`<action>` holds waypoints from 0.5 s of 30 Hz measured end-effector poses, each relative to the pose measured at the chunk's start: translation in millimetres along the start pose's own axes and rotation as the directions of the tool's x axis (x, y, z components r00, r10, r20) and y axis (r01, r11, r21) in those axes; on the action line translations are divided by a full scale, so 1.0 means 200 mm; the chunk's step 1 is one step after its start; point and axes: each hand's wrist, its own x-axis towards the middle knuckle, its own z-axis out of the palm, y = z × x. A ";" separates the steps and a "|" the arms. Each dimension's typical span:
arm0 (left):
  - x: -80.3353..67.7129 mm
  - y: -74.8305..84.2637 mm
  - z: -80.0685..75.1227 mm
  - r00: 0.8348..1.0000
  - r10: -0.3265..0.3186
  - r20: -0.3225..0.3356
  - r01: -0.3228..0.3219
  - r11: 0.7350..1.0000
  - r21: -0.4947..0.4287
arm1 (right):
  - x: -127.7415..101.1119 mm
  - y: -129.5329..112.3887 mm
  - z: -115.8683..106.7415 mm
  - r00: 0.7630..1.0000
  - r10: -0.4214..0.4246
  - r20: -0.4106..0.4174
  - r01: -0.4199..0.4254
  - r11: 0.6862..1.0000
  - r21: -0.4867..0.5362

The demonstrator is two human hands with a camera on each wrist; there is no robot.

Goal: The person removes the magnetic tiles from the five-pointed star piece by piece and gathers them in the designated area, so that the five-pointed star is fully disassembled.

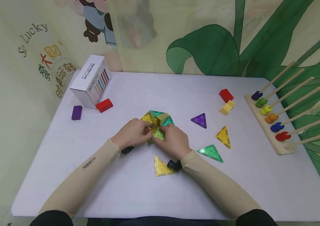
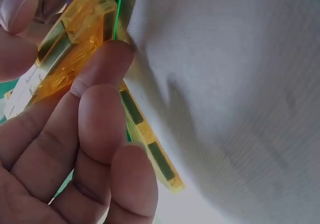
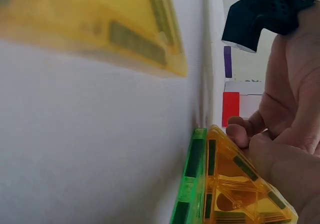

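Both hands meet at the middle of the white table (image 1: 137, 194), on a cluster of translucent yellow and green plastic triangle tiles (image 1: 160, 121). The left hand (image 1: 133, 132) curls its fingers (image 2: 102, 119) around a yellow tile of the cluster. The right hand (image 1: 172, 140) grips the cluster from the other side. A loose translucent yellow triangle tile (image 1: 161, 166) lies flat just beside the right wrist.
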 end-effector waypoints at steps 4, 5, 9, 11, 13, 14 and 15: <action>0.01 0.00 0.00 1.000 0.007 0.019 -0.007 1.000 0.005 | 0.02 0.00 0.01 0.999 -0.018 -0.034 0.018 1.000 -0.008; 0.01 0.00 0.00 1.000 0.009 0.022 -0.009 1.000 0.003 | 0.02 0.00 0.01 0.999 -0.027 -0.039 0.027 1.000 -0.012; 0.02 0.02 -0.01 1.000 0.014 0.021 -0.014 1.000 0.014 | 0.03 0.00 0.02 0.998 -0.051 -0.039 0.050 0.998 -0.033; 0.02 0.03 -0.01 1.000 0.029 0.005 -0.029 0.999 0.031 | 0.03 0.00 0.02 0.998 -0.054 -0.037 0.052 0.998 -0.041; 0.02 0.03 0.00 0.999 0.041 -0.012 -0.040 0.998 0.055 | 0.03 0.00 0.02 0.998 -0.057 -0.038 0.055 0.998 -0.044; 0.02 0.04 -0.01 0.999 0.045 -0.019 -0.043 0.997 0.066 | 0.03 0.00 0.02 0.997 -0.059 -0.040 0.058 0.997 -0.046; 0.02 0.04 -0.01 0.999 0.044 -0.023 -0.043 0.996 0.073 | 0.03 0.00 0.02 0.997 -0.062 -0.040 0.060 0.997 -0.046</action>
